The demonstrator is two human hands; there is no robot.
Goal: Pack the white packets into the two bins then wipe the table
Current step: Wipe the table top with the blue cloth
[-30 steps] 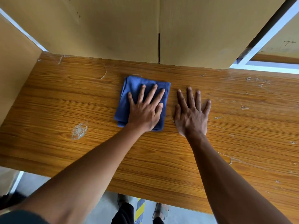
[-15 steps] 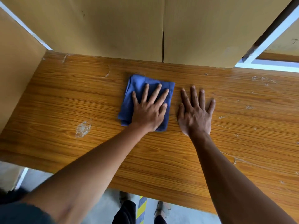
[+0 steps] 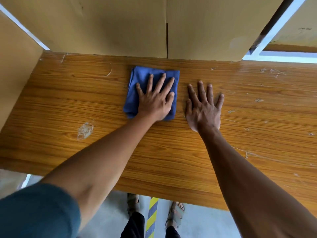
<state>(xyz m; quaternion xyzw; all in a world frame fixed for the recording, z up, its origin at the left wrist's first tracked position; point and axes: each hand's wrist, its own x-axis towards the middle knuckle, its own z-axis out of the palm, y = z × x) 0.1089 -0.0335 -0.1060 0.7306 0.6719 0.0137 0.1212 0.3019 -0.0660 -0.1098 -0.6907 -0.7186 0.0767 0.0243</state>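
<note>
Left hand [image 3: 155,102]: fingers spread straight, palm pressed flat on the blue cloth [image 3: 137,93]. Right hand [image 3: 203,109]: fingers spread straight, flat on the bare counter [image 3: 68,103], just beside the cloth's right edge, not touching it.

Blue cloth: folded, roughly square, lying on the counter near its far edge, directly below the cardboard boxes [image 3: 120,26].

Cardboard boxes: two tan walls side by side behind the cloth, a narrow vertical seam between them; contents not visible. A third cardboard wall [image 3: 15,66] stands well left of the cloth.

Counter: orange wood-grain laminate, with a pale worn patch [image 3: 84,130] left of and nearer than the cloth, and white scuffs [image 3: 272,72] to its right.

Floor [image 3: 202,222]: grey, with a yellow-and-dark striped line [image 3: 151,215] between two sandalled feet.
</note>
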